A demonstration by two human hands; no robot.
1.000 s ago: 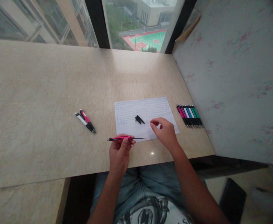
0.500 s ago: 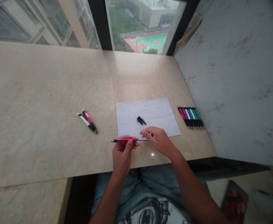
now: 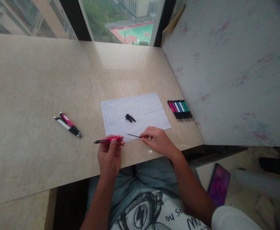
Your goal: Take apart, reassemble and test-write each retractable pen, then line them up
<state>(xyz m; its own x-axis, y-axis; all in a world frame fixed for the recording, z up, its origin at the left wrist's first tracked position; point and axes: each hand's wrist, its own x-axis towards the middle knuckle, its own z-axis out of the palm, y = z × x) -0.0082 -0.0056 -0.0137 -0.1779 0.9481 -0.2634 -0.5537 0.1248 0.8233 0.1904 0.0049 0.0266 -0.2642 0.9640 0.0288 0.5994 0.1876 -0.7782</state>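
The left hand [image 3: 109, 155] gripped a pink pen barrel [image 3: 106, 140] above the table [image 3: 34, 153]. The right hand [image 3: 157, 139] pinched a thin refill [image 3: 133, 135], apart from the barrel, over the written sheet [image 3: 147, 113]

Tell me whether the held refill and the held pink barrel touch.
Apart: the head view shows paper between the refill, in the right hand, and the pink barrel, in the left hand.

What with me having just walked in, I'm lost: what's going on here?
The person's left hand holds a pink pen barrel, and the right hand holds a thin dark refill, apart from the barrel. Small black parts lie on the written sheet; two pens lie to its left and a row of pens to its right.
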